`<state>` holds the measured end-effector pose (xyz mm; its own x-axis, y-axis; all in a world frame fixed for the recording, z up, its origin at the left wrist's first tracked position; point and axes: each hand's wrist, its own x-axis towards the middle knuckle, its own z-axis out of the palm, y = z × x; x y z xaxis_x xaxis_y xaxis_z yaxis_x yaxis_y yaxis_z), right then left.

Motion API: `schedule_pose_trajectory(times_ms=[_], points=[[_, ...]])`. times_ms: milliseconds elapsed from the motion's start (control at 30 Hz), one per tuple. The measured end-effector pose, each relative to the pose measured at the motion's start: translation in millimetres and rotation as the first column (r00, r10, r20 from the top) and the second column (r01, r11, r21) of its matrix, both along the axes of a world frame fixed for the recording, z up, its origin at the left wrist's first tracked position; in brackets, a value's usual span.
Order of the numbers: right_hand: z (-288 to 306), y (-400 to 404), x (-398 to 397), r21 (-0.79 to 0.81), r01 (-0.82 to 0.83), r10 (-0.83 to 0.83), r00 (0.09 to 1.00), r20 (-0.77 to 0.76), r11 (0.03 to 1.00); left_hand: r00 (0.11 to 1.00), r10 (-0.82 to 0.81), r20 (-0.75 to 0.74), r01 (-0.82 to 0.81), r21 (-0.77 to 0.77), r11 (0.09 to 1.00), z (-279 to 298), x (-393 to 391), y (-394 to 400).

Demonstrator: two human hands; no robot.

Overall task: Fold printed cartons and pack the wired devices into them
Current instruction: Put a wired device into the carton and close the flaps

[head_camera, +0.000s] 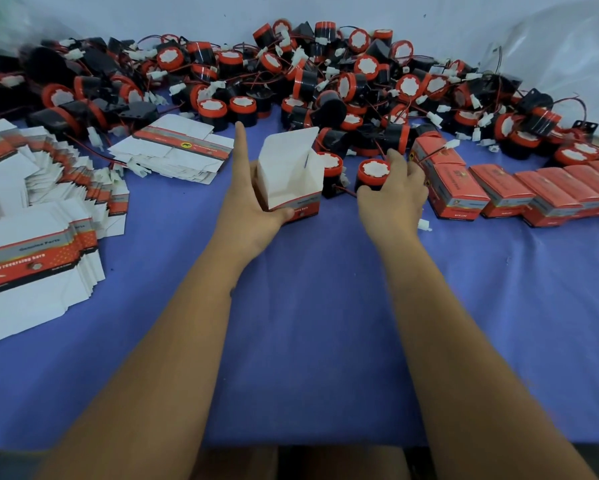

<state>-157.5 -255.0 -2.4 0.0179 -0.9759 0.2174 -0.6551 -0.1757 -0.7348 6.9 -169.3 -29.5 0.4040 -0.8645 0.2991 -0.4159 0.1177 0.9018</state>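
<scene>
Reaching forward over the blue-covered tabletop, both bare forearms stretch from the near edge toward the work. The left hand holds an erected carton upright on the cloth, its thumb wrapped round the near lower corner, its forefinger pointing straight up beside the box; the white top flaps stand open. Just right of it the right hand has its fingers curled over a red-and-black wired device with a white centre, gripping it where it stands on the cloth. A second such device sits between that one and the carton, touching the carton's right side. To the right a row of closed red cartons lies side by side. On the left, flat carton blanks lie fanned in overlapping stacks, with a smaller stack farther back. Beyond everything a large heap of devices, tangled with red wires and white plugs, spreads across the back of the tabletop against a pale wall.
</scene>
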Motion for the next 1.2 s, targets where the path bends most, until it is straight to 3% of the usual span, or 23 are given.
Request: schedule_pose_trajectory(times_ms=[133,300,367,467,567,733,867,1000,1200], points=[[-8,-14,1,0.041,-0.069,0.071,0.996,-0.059,0.997,0.999,0.016,-0.035,-0.014,0.057,0.998,2,1,1],[-27,-11,1,-0.187,0.037,-0.047,0.998,-0.049,0.982,0.999,0.023,0.031,-0.023,-0.015,1.000,2,4,1],[-28,-10,1,-0.203,0.063,-0.070,0.997,-0.029,0.977,0.998,0.007,0.070,-0.005,-0.037,0.999,3,5,2],[-24,-7,1,-0.195,0.088,-0.078,0.995,0.058,0.977,0.997,-0.020,0.077,0.024,-0.051,0.998,3,5,2],[-14,6,2,-0.374,0.197,-0.114,0.966,0.232,0.906,0.998,-0.023,0.064,0.026,-0.043,0.999,2,5,2],[-7,33,10,-0.575,0.227,0.072,0.890,0.450,0.786,0.999,0.016,-0.032,-0.014,0.067,0.998,1,5,-1],[-7,52,26,-0.693,-0.031,0.316,0.904,0.288,0.721,0.998,0.031,-0.058,-0.027,0.073,0.997,1,2,-3],[-8,63,42,-0.655,-0.295,0.427,0.903,0.047,0.696,0.999,0.029,-0.035,-0.028,0.032,0.999,3,0,-1],[-10,56,36,-0.580,-0.266,0.356,0.934,0.043,0.770,0.994,0.001,-0.109,0.006,0.065,0.998,5,2,1]])
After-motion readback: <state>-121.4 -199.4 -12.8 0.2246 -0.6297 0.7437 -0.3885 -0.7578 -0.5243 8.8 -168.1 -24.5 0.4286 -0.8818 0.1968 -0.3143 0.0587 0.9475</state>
